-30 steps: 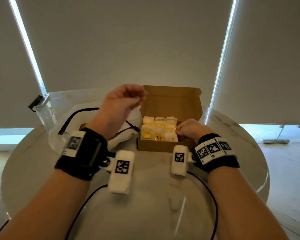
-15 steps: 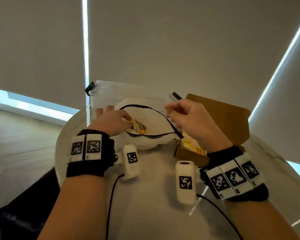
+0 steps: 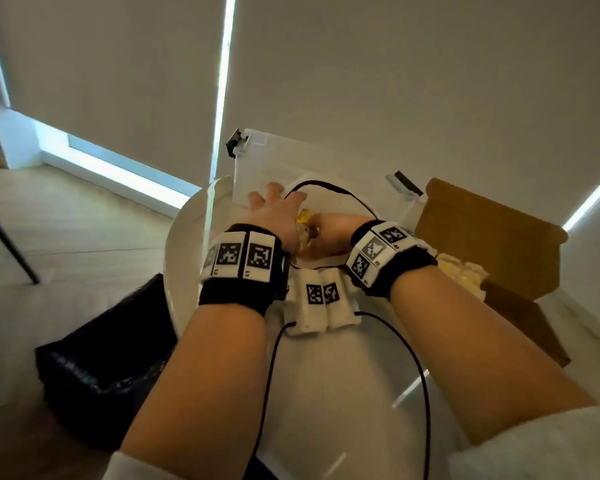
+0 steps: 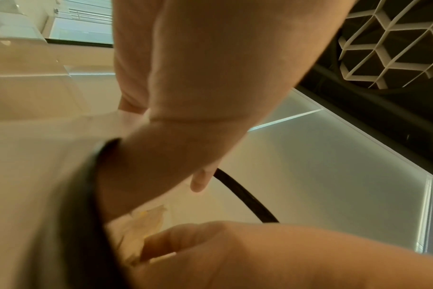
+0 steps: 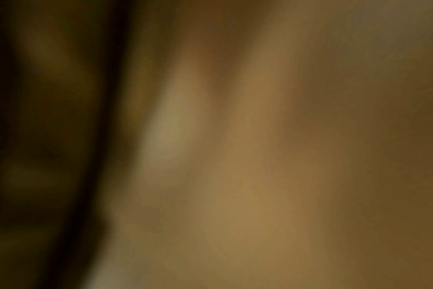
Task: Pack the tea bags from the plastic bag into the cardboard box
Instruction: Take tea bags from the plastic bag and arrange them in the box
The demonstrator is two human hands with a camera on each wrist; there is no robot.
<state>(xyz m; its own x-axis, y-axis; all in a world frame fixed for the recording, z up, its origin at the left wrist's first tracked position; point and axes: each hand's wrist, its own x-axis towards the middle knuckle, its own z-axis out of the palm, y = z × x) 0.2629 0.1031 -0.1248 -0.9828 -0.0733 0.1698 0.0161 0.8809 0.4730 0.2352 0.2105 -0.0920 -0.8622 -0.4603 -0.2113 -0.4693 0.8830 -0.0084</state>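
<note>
The white plastic bag (image 3: 329,202) with a black rim lies open at the table's far side. My left hand (image 3: 278,216) holds its left rim, thumb inside and fingers spread outside. In the left wrist view the thumb (image 4: 203,181) sits by the black rim (image 4: 245,197). My right hand (image 3: 333,233) reaches into the bag, its curled fingers (image 4: 210,254) on a yellow tea bag (image 4: 148,217), which also shows as the tea bag (image 3: 303,218). The open cardboard box (image 3: 492,244) stands to the right, holding several tea bags (image 3: 461,271). The right wrist view is a dark blur.
A clear plastic container (image 3: 267,157) with black latches stands behind the bag. The round white table (image 3: 326,393) carries black cables from my wrists. A black bag (image 3: 101,358) lies on the floor to the left, next to a chair leg (image 3: 7,244).
My right hand left the box, crossed to the bag and went down into its mouth. My left hand moved to the bag's left rim. The head view swung left.
</note>
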